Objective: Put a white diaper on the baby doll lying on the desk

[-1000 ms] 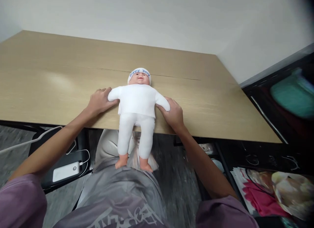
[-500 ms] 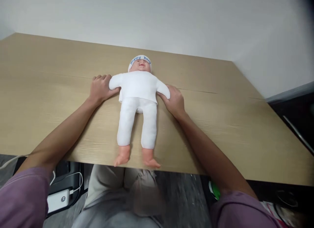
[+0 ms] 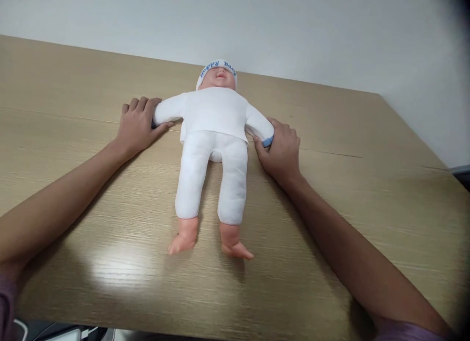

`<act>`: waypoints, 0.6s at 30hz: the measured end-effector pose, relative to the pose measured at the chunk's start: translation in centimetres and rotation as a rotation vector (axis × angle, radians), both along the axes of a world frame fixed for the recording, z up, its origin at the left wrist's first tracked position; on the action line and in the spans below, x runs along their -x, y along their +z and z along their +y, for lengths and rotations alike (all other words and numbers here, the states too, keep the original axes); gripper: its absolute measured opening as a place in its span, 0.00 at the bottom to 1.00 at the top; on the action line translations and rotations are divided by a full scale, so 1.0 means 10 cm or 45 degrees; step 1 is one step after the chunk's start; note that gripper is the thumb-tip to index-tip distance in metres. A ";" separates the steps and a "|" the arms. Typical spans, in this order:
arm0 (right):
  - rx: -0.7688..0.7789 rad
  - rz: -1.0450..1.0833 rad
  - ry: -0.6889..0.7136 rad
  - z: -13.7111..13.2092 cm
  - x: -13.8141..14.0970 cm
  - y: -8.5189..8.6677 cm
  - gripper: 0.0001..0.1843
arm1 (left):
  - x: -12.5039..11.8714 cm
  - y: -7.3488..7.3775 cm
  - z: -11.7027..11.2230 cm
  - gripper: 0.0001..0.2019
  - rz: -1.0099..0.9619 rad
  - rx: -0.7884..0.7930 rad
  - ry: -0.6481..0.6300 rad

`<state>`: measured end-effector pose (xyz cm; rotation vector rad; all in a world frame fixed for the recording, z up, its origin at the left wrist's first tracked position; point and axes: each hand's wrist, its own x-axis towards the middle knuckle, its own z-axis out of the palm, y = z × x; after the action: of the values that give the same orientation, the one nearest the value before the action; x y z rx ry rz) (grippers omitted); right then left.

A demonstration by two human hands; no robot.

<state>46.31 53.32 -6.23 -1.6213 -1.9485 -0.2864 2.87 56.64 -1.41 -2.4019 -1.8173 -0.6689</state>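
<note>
A baby doll (image 3: 215,111) lies on its back on the wooden table (image 3: 121,233), feet toward me. It wears a white top, white trousers and a white hat (image 3: 218,67) with blue lettering reading "Happy Baby"; its bare feet show. My left hand (image 3: 137,125) is closed around the end of the doll's sleeve on the left, thumb along its lower side. On the other side my right hand (image 3: 283,152) grips the opposite sleeve end, where a blue cuff (image 3: 267,141) shows by my thumb. The doll's own hands cannot be seen.
Behind the table rises a pale wall (image 3: 275,28). Below the front edge at the lower left are a white device (image 3: 66,335) and a white cable (image 3: 20,326). A dark object (image 3: 461,173) stands past the table's right edge.
The doll now lies farther in from the table's front edge. Its arms are spread wider, both hands still on the sleeves. A blue cuff has come into sight. My view has shifted closer.
</note>
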 end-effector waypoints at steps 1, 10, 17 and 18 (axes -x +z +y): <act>-0.005 -0.002 -0.020 -0.01 0.00 -0.01 0.35 | 0.02 -0.01 0.00 0.40 0.007 0.001 0.009; 0.011 0.075 -0.123 0.06 0.04 -0.08 0.40 | 0.03 -0.06 0.08 0.43 -0.053 0.010 0.081; 0.074 0.190 -0.233 -0.79 0.43 0.00 0.45 | -0.07 -0.17 -0.50 0.46 -0.272 0.012 0.233; 0.053 0.228 -0.209 -1.00 0.52 0.06 0.44 | -0.12 -0.14 -0.65 0.45 -0.313 0.012 0.262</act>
<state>41.08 43.33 -5.65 -1.7731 -1.7022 -0.1586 4.08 50.15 -2.79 -2.1770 -2.1257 -0.9689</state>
